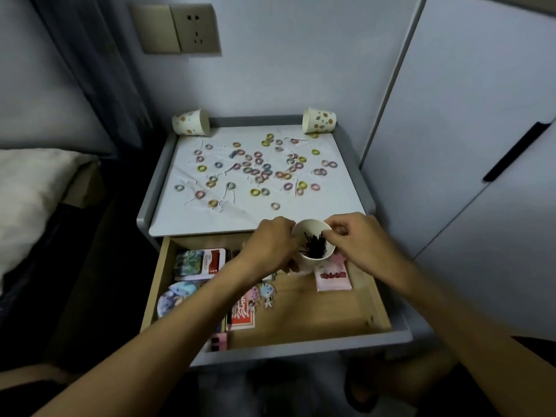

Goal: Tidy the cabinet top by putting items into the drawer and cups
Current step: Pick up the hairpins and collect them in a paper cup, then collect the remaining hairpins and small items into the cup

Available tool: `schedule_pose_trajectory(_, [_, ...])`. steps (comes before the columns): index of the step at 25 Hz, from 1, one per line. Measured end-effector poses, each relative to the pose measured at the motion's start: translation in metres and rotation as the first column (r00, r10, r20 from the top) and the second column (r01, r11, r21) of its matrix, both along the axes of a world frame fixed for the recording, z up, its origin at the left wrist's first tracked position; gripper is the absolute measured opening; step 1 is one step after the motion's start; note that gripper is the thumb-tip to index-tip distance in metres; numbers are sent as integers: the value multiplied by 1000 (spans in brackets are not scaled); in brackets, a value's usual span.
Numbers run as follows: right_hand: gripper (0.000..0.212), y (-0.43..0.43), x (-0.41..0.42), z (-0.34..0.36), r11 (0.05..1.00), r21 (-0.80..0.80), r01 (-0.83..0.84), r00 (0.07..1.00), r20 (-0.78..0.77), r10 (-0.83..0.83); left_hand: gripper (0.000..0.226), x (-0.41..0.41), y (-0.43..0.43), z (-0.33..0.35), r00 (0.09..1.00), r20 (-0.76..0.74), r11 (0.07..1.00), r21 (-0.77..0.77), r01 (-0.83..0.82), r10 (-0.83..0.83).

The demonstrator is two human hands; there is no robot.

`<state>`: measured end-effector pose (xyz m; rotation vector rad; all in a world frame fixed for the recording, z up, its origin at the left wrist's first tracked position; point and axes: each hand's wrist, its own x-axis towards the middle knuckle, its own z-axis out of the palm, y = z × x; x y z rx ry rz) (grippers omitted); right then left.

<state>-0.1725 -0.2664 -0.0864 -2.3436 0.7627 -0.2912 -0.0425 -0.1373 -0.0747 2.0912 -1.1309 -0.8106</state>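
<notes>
While the white paper cup (311,260) of thin dark hairpins (314,247) hangs over the open wooden drawer (331,311), at 6 o'clock of the white cabinet worktop (331,212), the step in hand looks like loading pins into that cup. My read: the sort is early, not near done. The left hand (270,242) grips the cup from its 9 o'clock side, fingers wrapped round the wall, cup upright or nearly so. The right hand (352,236) sits at the cup's 2 o'clock rim, fingers curled in tight with the tips pinched together. Cannot tell if it pinches a pin, the rim, or nothing. Small coloured ring hair ties (255,173) are scattered over most of the worktop, thickest at centre, with a few thin wire-like bits among them, too small to identify. Two spotted paper cups lie on their sides at the back: one at 11 o'clock (191,123), one at 1 o'clock (319,121). The drawer already holds flat stuff, a pink packet (332,278) just under the held cup and a red pack (242,317) toward 7 o'clock. Next move probably calls for parking the pin cup somewhere stable, righting a spotted cup, then picking up ties by fingertip. They are small and light, so expect several trips and watch for tipping the pins.
</notes>
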Motion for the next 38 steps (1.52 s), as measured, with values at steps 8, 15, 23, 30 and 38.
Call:
schedule_pose_trajectory(8, [27, -40, -36, -3, 998, 45, 48, 994, -105, -43, 28, -50, -18, -57, 953, -280, 946, 263, 188, -111])
schedule_pose_trajectory(15, [27, -46, -41, -12, 1000, 23, 21, 982, -186, -16, 31, -77, -36, -97, 922, -377, 910, 346, 230, -89])
schedule_pose_trajectory(23, [28, -37, -27, -13, 998, 0, -71, 958, -279, 68, 47, -68, -37, -96, 892, -434, 897, 334, 289, -126])
schedule_pose_trajectory(30, [26, -24, 2, -23, 977, -204, -58, 981, -194, 17, 35, 36, -4, -15, 989, -145, 999, 47, 8, -1])
schedule_pose_trajectory(38, [48, -32, 84, -27, 894, -423, -147, 986, -131, 100, 21, 127, 15, 17, 933, -261, 929, -211, -304, 246])
